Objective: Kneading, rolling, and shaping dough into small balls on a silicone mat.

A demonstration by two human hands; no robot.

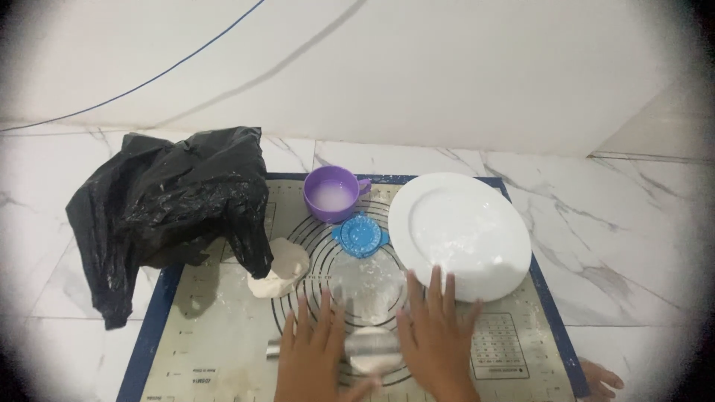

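Both hands flat, fingers spread, on steel pin: left hand, right hand, pin. Plate at 1 o'clock, dough at 11.

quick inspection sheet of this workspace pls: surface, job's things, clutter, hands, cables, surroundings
Surface: floured baking mat with a blue border, laid on a white marbled surface.
Job's things: metal rolling pin lying on flattened dough; a second dough lump to the left.
Clutter: black plastic bag, purple cup with whitish liquid, blue dumpling press, white plate dusted with flour.
Hands: left hand and right hand flat on the rolling pin, fingers spread.
Cables: thin blue cable across the wall.
Surroundings: plain white wall; toes at lower right.
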